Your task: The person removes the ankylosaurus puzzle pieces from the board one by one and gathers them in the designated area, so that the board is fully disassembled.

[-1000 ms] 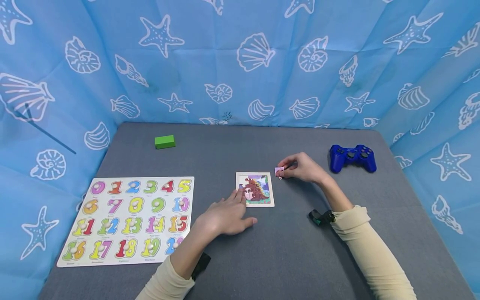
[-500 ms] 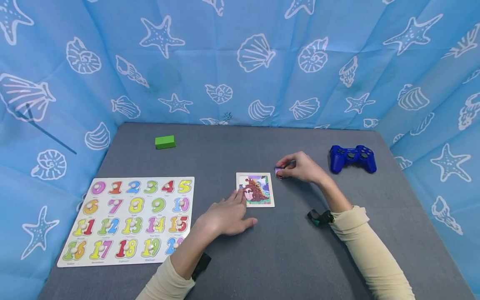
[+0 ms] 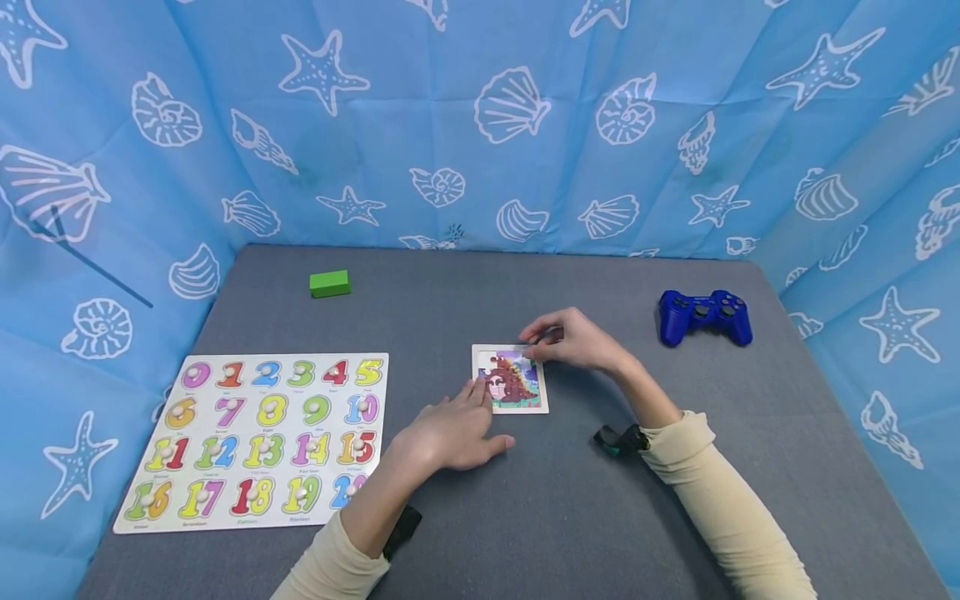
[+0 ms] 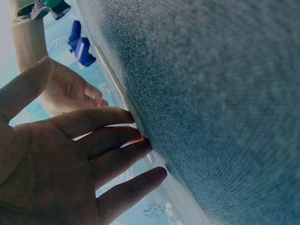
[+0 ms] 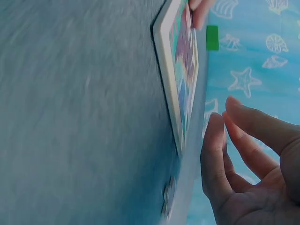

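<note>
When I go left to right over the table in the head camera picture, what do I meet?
Number board → left hand → little picture puzzle → right hand → blue game controller.

Picture puzzle (image 3: 516,390): here's smooth print, pale wood-like edging
Number board (image 3: 250,429), left: smooth, looking mostly matt
Controller (image 3: 705,311), right: moulded plastic, catching some gloss
Table cover (image 3: 585,508): matt cloth, and look, rough woven grain
Curtain (image 3: 562,167), far side: thin cloth, softly creased

R hand (image 5: 262,197), fingers (image 5: 214,150) bent, nr framed puzzle (image 5: 182,70), sm blurry pc (image 5: 168,197) on gry cloth (image 5: 84,103), grn block (image 5: 212,37) beyond.
</note>
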Demonstrator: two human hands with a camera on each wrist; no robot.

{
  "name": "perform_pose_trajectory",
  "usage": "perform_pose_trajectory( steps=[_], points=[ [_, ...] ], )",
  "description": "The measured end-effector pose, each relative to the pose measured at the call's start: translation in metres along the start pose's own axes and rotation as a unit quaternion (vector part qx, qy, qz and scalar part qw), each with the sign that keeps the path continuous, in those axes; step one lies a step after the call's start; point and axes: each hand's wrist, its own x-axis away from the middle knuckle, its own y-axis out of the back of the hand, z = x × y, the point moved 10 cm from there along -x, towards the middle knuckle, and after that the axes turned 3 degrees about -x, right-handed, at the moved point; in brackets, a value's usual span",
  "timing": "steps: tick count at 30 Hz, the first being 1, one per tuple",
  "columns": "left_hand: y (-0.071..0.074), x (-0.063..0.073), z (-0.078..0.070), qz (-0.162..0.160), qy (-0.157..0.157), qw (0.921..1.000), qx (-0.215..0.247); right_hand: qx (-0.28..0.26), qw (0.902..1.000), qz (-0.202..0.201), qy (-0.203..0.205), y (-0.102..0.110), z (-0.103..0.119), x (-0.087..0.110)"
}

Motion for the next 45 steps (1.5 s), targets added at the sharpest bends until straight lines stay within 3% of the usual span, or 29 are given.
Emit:
perform_pose_trajectory(
  steps=[12,26,32,45],
  points=[
    [0.001,0.0,0.0,0.002,-0.001,1.0,0.004,0.018,0.9976,0.06,0.029,-0.035,0.017,-0.019],
    [0.002,0.002,-0.001,0.002,-0.003,0.9999,0.01,0.133,0.9887,0.059,0.033,-0.047,0.027,-0.028],
    [0.001,0.002,-0.002,0.001,-0.004,1.0,0.008,0.168,0.9833,0.042,0.055,-0.045,0.033,-0.026],
    [0.001,0.002,-0.001,-0.001,0.0,1.0,0.007,0.146,0.9854,0.041,0.078,-0.046,0.037,-0.022]
  ],
)
